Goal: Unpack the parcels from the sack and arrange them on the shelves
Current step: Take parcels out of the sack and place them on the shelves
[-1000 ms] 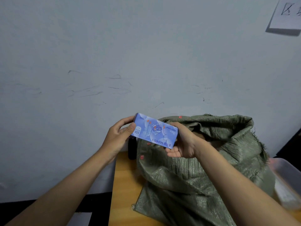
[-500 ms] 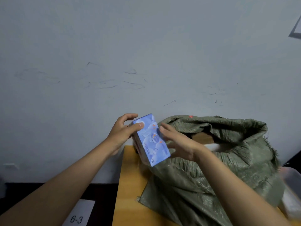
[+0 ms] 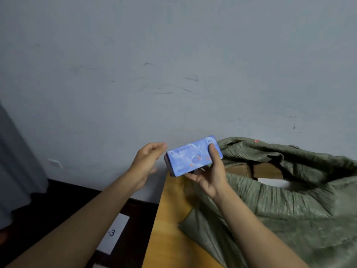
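A small blue printed box [image 3: 190, 157] is held in the air in front of the wall, just left of the sack's mouth. My right hand [image 3: 209, 175] grips it from below and at its right end, thumb on the front face. My left hand [image 3: 147, 160] hovers just left of the box with fingers relaxed, apart from it. The green woven sack [image 3: 280, 206] lies open on a wooden table [image 3: 166, 229]. Inside the sack's mouth show brown cardboard boxes [image 3: 264, 170] and a white parcel [image 3: 274, 183].
A grey scuffed wall [image 3: 173, 74] stands close behind. Left of the table lies dark floor with a white paper label [image 3: 114, 235] reading "-3". A grey curtain [image 3: 17, 161] hangs at the far left.
The box turned from steeply tilted to nearly level. My left hand let go of it and drew slightly left; my right hand now holds it alone. The view shifted left.
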